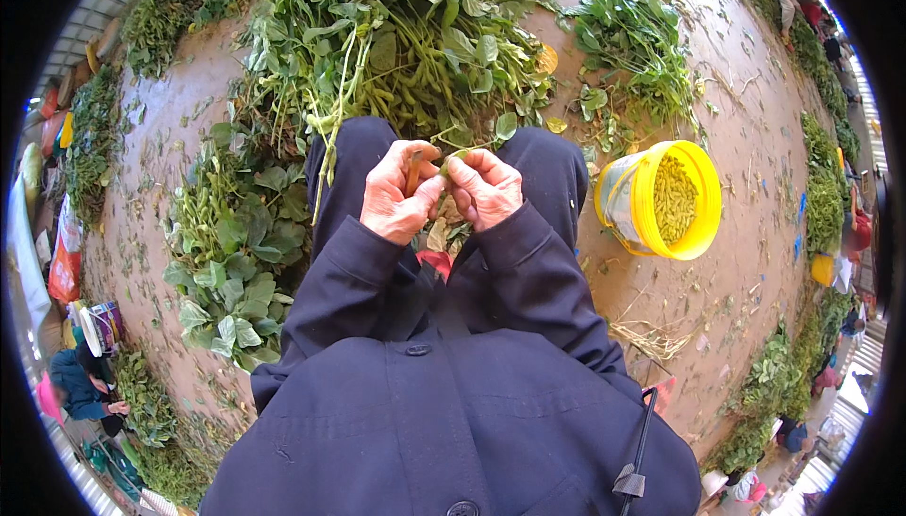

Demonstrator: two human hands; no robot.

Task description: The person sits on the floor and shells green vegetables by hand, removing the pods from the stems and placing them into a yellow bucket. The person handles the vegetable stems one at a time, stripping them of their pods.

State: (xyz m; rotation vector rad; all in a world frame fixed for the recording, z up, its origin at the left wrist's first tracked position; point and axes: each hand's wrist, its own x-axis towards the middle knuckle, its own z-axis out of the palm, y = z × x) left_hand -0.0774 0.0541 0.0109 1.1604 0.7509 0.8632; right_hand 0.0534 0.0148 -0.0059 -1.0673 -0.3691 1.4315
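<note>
Between my knees, my left hand (405, 190) and my right hand (487, 187) meet at the fingertips. A narrow brown object (414, 172), perhaps a tool handle, is held within the fingers of my left hand. My right hand pinches a green soybean pod (456, 159), and the left thumb and finger touch its near end. A thin stem with a leaf (505, 126) extends above the right hand. Just beyond my knees lies a large heap of soybean plants (417, 56) with many pods. A bare stalk (345, 84) hangs over my left knee.
To the right, a yellow-rimmed bucket (711, 201) tilts in view, with loose pods (672, 201) inside. Another plant pile (233, 240) lies at my left, and a smaller bundle (630, 41) at the upper right. A person (81, 385) sits at the far left. Leaf scraps litter the floor (750, 233).
</note>
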